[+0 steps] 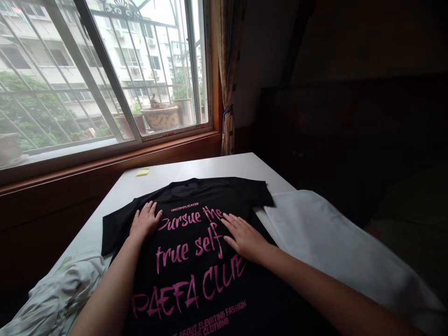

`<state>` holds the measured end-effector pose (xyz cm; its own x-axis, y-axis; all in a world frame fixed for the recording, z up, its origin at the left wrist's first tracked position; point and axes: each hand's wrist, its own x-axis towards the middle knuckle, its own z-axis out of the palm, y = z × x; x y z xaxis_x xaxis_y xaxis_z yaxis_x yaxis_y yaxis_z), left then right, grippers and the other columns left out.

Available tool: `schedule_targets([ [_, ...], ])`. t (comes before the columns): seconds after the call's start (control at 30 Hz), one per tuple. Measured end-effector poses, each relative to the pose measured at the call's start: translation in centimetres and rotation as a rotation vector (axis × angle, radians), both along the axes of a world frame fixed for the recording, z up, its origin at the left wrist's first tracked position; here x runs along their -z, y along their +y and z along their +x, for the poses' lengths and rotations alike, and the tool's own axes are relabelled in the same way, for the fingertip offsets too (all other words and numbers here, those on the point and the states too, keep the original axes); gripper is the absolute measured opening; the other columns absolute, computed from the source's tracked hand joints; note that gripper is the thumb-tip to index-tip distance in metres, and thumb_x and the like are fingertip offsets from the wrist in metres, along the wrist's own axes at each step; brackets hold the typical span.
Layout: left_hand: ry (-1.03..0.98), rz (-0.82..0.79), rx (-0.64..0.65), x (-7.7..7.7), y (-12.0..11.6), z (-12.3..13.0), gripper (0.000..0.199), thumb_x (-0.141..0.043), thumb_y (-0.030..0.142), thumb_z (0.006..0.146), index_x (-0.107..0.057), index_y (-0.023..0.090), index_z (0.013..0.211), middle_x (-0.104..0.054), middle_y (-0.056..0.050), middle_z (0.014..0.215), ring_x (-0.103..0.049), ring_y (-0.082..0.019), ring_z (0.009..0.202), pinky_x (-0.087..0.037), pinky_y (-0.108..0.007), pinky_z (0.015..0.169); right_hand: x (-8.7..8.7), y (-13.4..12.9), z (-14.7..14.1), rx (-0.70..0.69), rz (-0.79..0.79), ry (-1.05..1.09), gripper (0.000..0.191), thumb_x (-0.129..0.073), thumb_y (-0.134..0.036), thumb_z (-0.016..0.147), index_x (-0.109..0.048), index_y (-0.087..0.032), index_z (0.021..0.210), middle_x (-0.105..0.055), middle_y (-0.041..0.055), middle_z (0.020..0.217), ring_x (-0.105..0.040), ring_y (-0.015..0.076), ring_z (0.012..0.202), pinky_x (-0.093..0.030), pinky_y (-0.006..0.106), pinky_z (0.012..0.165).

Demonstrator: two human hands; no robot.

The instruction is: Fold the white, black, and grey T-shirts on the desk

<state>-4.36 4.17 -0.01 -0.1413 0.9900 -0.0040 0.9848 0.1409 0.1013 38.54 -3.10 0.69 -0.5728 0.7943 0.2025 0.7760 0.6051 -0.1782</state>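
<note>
A black T-shirt [206, 186] with pink lettering lies spread face up on the white table, its neckline toward the far side and a sleeve out to each side. My left hand [145, 219] rests flat on the shirt's upper left chest, fingers stretched and slightly apart. On the right half of the print, my right hand [245, 235] also lies flat, with its fingers pointing inward to the left. Neither hand grips the fabric. The shirt's lower part runs out of view at the bottom, partly hidden by my forearms.
The white table [224, 164] has a yellow sticky note [143, 172] near its far left corner. Crumpled pale fabric [66, 284] lies at the left edge, and white cloth [322, 233] spreads along the right. Beyond stand a barred window [140, 70] and a tied curtain [228, 93].
</note>
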Motion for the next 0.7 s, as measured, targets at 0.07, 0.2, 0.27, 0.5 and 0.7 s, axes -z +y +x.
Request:
schedule_targets([
  [0.07, -0.012, 0.010, 0.002, 0.1, 0.0, -0.1, 0.073, -0.023, 0.057, 0.102, -0.030, 0.015, 0.162, -0.020, -0.012, 0.172, -0.017, -0.028, 0.159, -0.015, -0.057, 0.127, 0.7, -2.9, 1.8, 0.040, -0.023, -0.015, 0.060, -0.041, -0.046, 0.106, -0.038, -0.021, 0.160, -0.033, 0.0069, 0.168, -0.028, 0.0277, 0.155, -0.028, 0.051, 0.127],
  [0.2, -0.050, 0.057, 0.020, 0.4, 0.0, -0.3, 0.070, -0.029, 0.053, 0.101, -0.036, 0.015, 0.159, -0.025, -0.014, 0.170, -0.020, -0.029, 0.158, -0.017, -0.058, 0.126, 1.5, -6.8, 5.9, 0.148, -0.004, -0.019, 0.058, -0.040, -0.044, 0.108, -0.037, -0.023, 0.161, -0.031, 0.0068, 0.168, -0.029, 0.0278, 0.155, -0.032, 0.051, 0.125],
  [0.27, -0.078, 0.098, 0.036, 0.5, 0.0, -0.5, 0.067, -0.034, 0.051, 0.101, -0.041, 0.013, 0.156, -0.031, -0.016, 0.168, -0.024, -0.032, 0.157, -0.019, -0.060, 0.125, 1.8, -8.3, 7.4, 0.180, 0.035, -0.014, 0.058, -0.041, -0.044, 0.107, -0.038, -0.023, 0.161, -0.032, 0.0078, 0.168, -0.033, 0.0285, 0.153, -0.036, 0.050, 0.123],
  [0.5, -0.216, 0.341, 0.179, -0.7, -3.1, -0.6, 0.054, -0.033, 0.042, 0.102, -0.055, 0.016, 0.144, -0.049, -0.012, 0.158, -0.036, -0.026, 0.152, -0.032, -0.048, 0.125, 2.3, -11.6, 8.8, 0.252, 0.168, -0.058, 0.053, -0.047, -0.037, 0.104, -0.053, -0.012, 0.150, -0.048, 0.0160, 0.158, -0.049, 0.0313, 0.143, -0.048, 0.046, 0.113],
  [0.7, -0.205, 0.347, 0.411, -0.9, -15.4, -0.3, 0.045, -0.047, 0.051, 0.100, -0.063, 0.028, 0.136, -0.057, -0.005, 0.152, -0.036, -0.032, 0.152, -0.035, -0.059, 0.122, 2.3, -13.4, 8.5, 0.254, 0.237, -0.091, 0.052, -0.048, -0.038, 0.103, -0.054, -0.014, 0.150, -0.049, 0.0129, 0.158, -0.047, 0.0320, 0.144, -0.049, 0.047, 0.111],
])
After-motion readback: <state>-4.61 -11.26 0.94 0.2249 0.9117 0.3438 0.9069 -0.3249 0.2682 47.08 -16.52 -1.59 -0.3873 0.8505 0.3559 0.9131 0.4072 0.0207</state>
